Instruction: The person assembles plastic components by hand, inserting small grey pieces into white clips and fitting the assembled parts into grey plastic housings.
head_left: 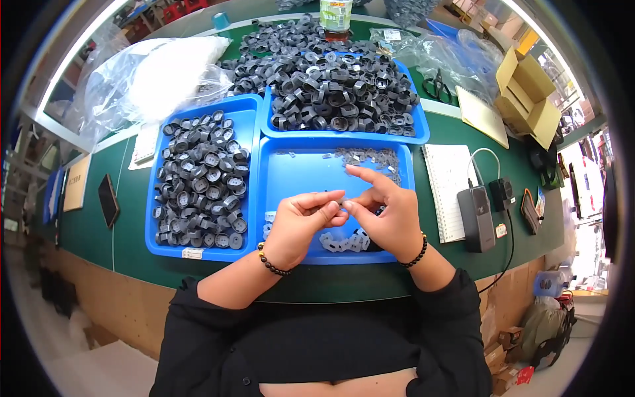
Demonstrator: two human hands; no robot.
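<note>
A tiny grey part [342, 202] hangs over the near-right blue tray [301, 175], left hand [297, 223] and right hand [391, 215] both closed on it in a fingertip pinch! Translucent plates [349, 243] lie below; leftward, dark-grey round housings [202, 180] fill another tray [248, 118].

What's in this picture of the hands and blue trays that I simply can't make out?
All in the head view:
- Small part at the fingertips: mostly covered by the left hand and right hand; its shape is unclear.
- Front tray: both hands hide some of its floor.
- Dark ring-shaped parts: upper ones bury those beneath.
- Green-labelled container: its top is cut off by the upper edge.
</note>
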